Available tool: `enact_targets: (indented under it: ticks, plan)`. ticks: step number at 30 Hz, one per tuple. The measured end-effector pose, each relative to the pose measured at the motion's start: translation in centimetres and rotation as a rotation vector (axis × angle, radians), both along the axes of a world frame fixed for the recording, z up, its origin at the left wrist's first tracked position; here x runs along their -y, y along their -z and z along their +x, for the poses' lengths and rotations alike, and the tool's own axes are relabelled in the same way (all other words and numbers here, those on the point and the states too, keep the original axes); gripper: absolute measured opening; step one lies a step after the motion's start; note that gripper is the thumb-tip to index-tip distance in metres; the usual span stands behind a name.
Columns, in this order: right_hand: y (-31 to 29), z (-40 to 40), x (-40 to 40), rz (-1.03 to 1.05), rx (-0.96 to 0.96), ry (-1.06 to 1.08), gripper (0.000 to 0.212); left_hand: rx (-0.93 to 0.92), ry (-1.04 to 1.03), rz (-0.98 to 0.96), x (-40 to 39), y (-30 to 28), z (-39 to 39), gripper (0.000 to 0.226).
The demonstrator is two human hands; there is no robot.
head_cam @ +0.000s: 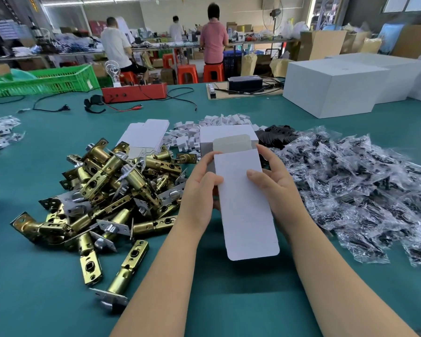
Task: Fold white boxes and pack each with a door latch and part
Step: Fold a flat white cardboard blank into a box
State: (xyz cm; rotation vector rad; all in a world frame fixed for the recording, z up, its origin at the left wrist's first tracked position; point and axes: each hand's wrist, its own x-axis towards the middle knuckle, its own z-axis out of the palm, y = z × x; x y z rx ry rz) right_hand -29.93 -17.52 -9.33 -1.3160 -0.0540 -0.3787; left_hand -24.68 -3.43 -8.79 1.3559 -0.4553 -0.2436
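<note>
A narrow white box (243,205) is held above the green table (46,288), its far end flap open and its near flap sticking out toward me. My left hand (199,193) grips its left side, thumb on the top face. My right hand (275,186) grips the right side, thumb on top too. A heap of brass door latches (112,190) lies left of my hands. To the right spreads a pile of clear bags with dark parts (365,190). Flat white box blanks (144,136) lie behind the latches.
Small folded white card pieces (219,122) and black parts (280,135) lie behind the box. Large white cartons (333,86) stand at the back right. A red tester box (134,92) with cables and a green crate (46,80) sit at the back left. People work at far tables.
</note>
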Motion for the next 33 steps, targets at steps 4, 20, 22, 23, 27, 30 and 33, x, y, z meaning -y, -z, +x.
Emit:
enact_targets:
  ticks: [4, 20, 22, 23, 27, 30, 33]
  plan:
    - [-0.28, -0.27, 0.12, 0.036, -0.004, -0.086, 0.050, -0.036, -0.040, -0.011, -0.02, -0.11, -0.22, 0.030]
    - [0.22, -0.10, -0.12, -0.080, -0.028, -0.123, 0.047, 0.003, -0.077, -0.095, -0.25, -0.16, -0.11, 0.028]
    - [0.28, -0.01, -0.32, -0.098, -0.047, -0.101, 0.044, 0.003, -0.103, -0.099, -0.29, -0.25, -0.13, 0.026]
    - [0.28, 0.04, -0.44, -0.102, -0.055, -0.091, 0.041, 0.004, -0.123, -0.096, -0.30, -0.27, -0.13, 0.024]
    - [-0.01, -0.17, -0.73, 0.017, -0.075, -0.079, 0.016, -0.098, -0.168, -0.132, -0.33, -0.42, -0.18, 0.024]
    - [-0.45, -0.69, -0.50, 0.102, -0.088, -0.126, 0.007, -0.141, -0.183, -0.215, -0.23, -0.39, 0.03, 0.011]
    - [-0.70, -0.91, -0.31, 0.099, -0.118, -0.152, 0.008, -0.283, -0.073, -0.296, -0.51, -0.52, 0.49, 0.029]
